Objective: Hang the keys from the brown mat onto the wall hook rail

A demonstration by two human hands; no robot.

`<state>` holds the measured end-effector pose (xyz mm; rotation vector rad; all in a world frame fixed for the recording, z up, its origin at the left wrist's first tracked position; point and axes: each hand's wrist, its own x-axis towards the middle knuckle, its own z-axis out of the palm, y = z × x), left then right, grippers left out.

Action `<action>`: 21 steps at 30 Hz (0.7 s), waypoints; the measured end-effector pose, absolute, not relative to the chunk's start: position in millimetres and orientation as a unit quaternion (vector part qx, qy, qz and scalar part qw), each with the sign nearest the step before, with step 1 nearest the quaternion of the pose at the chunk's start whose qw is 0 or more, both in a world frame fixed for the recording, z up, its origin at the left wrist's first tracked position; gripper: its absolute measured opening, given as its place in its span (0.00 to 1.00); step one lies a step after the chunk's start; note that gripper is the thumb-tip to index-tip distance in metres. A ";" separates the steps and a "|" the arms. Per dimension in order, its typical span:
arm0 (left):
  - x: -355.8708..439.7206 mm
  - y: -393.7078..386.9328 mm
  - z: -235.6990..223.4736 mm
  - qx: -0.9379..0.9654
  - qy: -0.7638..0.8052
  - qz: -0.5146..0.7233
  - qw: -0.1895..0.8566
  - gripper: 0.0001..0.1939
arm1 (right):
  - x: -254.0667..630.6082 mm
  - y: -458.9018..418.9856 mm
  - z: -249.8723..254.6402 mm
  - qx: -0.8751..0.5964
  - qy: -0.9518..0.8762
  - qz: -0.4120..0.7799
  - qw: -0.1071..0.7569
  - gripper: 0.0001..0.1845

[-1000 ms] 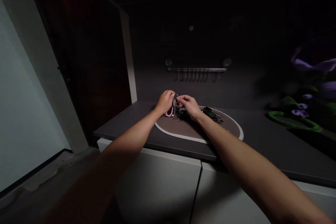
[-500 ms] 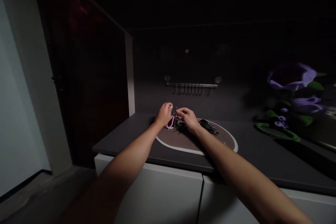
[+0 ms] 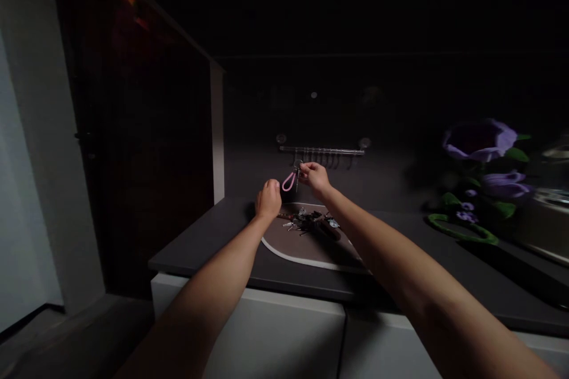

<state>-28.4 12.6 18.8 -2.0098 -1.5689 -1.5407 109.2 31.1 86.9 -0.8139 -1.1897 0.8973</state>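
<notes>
Above a dark counter [image 3: 200,234], in front of a clear rail [image 3: 322,151] hung with small hooks [image 3: 349,163], a key ring [image 3: 297,172] with a pink loop [image 3: 287,190] is held up in dim light. Below it, a heap of keys [image 3: 306,222] is spread on a brown mat [image 3: 284,249] edged in white.

The likeliest mishap, it may be judged, is a drop: the key ring is gripped only at its right side, and if that pinch were loosened, the bunch could be lost among the keys beneath. A snag is also possible, since the metal ring is seen against the hooks; whether they are touched cannot be told from this angle.

By the right hand [image 3: 315,176], the key ring is pinched between thumb and fingertips, with a narrow grip and the loop left dangling. The left hand [image 3: 268,198] is held lower, near the mat's left end and apart from the loop. Its fingers are bent, but how tightly they are closed, and whether anything is held, cannot be told.
</notes>
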 end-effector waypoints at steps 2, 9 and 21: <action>-28.3 11.0 19.6 -0.670 -0.546 -0.497 0.084 0.14 | 105.4 40.2 93.5 -0.371 -0.510 0.389 0.671 0.05; -28.2 11.6 20.5 -0.676 -0.560 -0.470 0.093 0.14 | 92.7 68.7 98.5 -0.413 -0.447 0.377 0.698 0.06; -29.9 14.4 19.1 -0.684 -0.555 -0.464 0.097 0.14 | 83.3 79.6 91.5 -0.408 -0.387 0.414 0.716 0.07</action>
